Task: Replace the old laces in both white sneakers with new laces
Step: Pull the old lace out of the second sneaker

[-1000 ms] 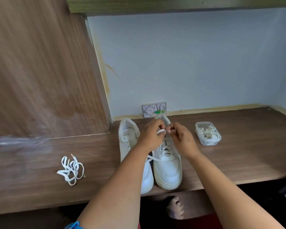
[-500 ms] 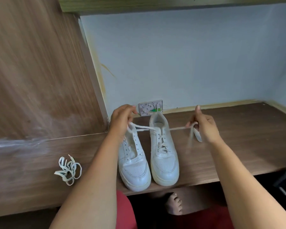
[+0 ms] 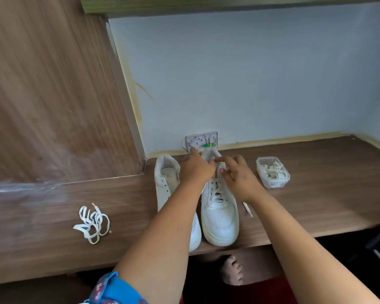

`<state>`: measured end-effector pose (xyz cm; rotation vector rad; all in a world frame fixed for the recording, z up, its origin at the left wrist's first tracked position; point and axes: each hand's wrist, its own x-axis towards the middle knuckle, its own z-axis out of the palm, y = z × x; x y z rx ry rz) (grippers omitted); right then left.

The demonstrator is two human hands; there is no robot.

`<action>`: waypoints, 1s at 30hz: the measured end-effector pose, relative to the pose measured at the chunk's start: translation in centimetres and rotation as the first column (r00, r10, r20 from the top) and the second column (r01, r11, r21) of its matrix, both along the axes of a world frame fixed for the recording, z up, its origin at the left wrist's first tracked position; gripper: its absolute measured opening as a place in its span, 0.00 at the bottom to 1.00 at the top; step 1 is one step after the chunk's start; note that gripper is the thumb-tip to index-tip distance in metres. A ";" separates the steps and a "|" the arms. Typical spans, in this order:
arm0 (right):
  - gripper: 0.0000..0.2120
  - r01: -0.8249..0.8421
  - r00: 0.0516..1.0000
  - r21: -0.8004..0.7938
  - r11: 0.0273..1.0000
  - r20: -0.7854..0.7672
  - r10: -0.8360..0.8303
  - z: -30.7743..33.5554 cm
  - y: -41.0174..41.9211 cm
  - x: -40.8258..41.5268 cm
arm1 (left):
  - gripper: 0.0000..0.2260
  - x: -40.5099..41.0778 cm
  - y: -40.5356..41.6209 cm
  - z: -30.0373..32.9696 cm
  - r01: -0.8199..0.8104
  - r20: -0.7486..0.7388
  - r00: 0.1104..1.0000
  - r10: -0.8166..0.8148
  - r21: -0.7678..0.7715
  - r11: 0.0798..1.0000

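Nearest me, at the front edge of the brown wooden desk [image 3: 316,205], sit the toes of two white leather sneakers, side by side and pointing toward me. My left forearm crosses over the left white sneaker [image 3: 166,185], whose eyelets look bare and whose opening gapes. Beside it, touching or nearly so, the right white sneaker [image 3: 219,218] carries a white lace [image 3: 216,195] crossed through its lower eyelets. One loose lace end [image 3: 247,208] trails onto the desk just right of that shoe, under my right wrist.

Well to the left of the sneakers lies a tangled bundle of white laces [image 3: 92,224], apart from everything else.

Farther back, over the right sneaker's tongue, my left hand [image 3: 196,170] has its fingers curled at the top eyelets; it seems to pinch the lace there, though motion blur hides the contact. My right hand [image 3: 237,174] meets it from the other side, fingers [image 3: 223,160] extended toward the same spot, and I cannot tell whether they clamp anything.

Right of the sneakers stands a small clear plastic box [image 3: 272,172] holding white laces. Behind the shoes, against the pale blue wall [image 3: 250,73], sits a white wall socket [image 3: 202,142].
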<state>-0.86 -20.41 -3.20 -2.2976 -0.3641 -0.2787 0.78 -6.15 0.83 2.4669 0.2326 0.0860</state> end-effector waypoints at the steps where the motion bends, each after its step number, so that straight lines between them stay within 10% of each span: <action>1: 0.15 -0.006 1.000 -0.018 1.000 -0.030 0.005 -0.4 0.4 0.0 | 0.31 0.4 0.2 -0.3 -0.021 -0.065 0.998 0.016 -0.072 0.997; 8: 0.14 0.158 0.987 -0.114 0.981 0.007 -0.159 -1.0 0.8 1.9 | 0.14 2.2 1.6 -0.6 -0.050 -0.227 0.969 -0.093 -0.553 0.832; 13: 0.01 0.167 0.965 0.024 0.986 -0.211 -0.158 0.9 0.8 1.8 | 0.02 2.4 3.4 -0.9 -0.057 -0.274 0.949 -0.153 -0.630 0.774; 17: 0.09 0.134 0.959 0.172 0.976 -0.273 -0.083 1.3 0.7 1.4 | 0.06 1.9 3.8 -1.3 -0.022 -0.237 0.954 -0.185 -0.667 0.745; 23: 0.16 0.072 0.961 -0.316 0.946 -0.231 -0.150 1.6 3.3 1.1 | 0.06 1.9 3.2 -1.9 -0.017 -0.193 0.972 -0.133 -0.623 0.782; 26: 0.15 0.188 0.908 0.077 0.979 -0.393 -0.144 2.0 3.5 1.4 | 0.06 1.8 3.2 -1.9 -0.022 -0.213 0.964 -0.159 -0.659 0.752; 28: 0.17 0.340 0.839 0.548 0.765 -0.544 0.017 3.1 2.4 1.3 | 0.10 1.7 3.3 -1.8 -0.053 -0.227 0.964 -0.140 -0.677 0.734; 30: 0.22 0.368 0.836 0.618 0.695 -0.548 0.044 3.9 0.6 1.7 | 0.11 1.7 3.4 -1.6 -0.073 -0.234 0.964 -0.127 -0.690 0.720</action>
